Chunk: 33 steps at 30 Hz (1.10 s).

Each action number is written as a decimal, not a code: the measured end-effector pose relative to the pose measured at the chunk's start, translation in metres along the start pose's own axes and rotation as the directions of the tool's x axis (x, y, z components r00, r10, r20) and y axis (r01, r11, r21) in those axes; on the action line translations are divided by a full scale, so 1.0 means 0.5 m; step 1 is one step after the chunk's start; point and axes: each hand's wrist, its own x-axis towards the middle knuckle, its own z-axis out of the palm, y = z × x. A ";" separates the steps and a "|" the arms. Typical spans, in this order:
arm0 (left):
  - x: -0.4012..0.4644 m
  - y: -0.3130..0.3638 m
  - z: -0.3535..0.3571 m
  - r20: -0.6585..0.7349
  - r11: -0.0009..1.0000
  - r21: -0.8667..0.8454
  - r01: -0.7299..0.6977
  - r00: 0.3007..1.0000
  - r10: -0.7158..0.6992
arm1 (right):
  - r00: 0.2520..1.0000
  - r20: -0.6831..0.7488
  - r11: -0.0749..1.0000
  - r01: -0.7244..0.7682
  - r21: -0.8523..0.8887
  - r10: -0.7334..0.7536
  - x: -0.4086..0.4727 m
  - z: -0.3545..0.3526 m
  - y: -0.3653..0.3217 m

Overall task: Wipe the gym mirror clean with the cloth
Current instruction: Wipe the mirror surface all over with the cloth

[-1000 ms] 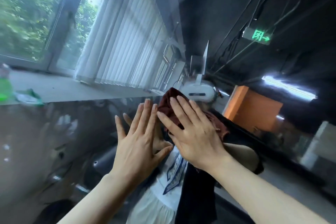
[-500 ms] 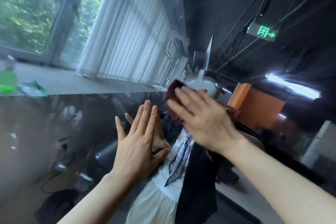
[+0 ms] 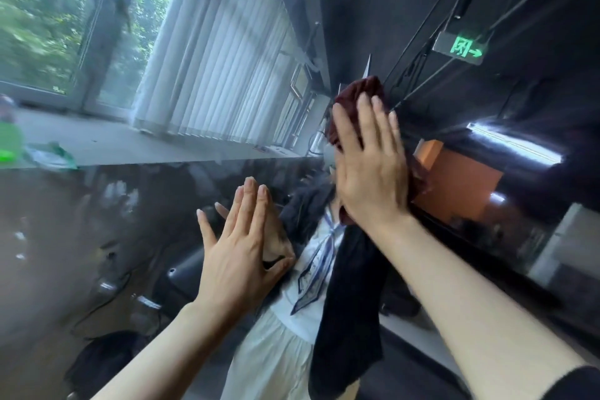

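My right hand (image 3: 373,169), fingers straight, presses the cloth (image 3: 360,94) on the mirror (image 3: 97,237); at its seven o'clock my left hand (image 3: 240,256) lies flat, fingers spread.

Head view, close against mirror (image 3: 97,237)

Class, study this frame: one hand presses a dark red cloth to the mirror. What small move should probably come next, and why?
Probably sweep the right hand and cloth sideways over the mirror. The open palm already presses it flat, the left hand braces below, and smudges show to the left.
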 end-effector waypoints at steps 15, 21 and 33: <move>-0.079 -0.030 -0.002 0.036 0.965 -0.186 0.185 0.983 -0.181 | 0.838 0.180 0.855 0.488 0.174 -0.515 -0.105 0.057 -0.132; -0.097 -0.065 -0.013 0.088 0.966 -0.188 0.179 0.982 -0.165 | 0.970 0.051 0.971 0.237 -0.020 -0.236 0.012 0.039 -0.062; -0.178 -0.084 0.044 0.161 0.944 -0.236 0.229 0.968 -0.195 | 0.763 0.240 0.800 0.574 0.174 -0.600 -0.296 0.049 -0.154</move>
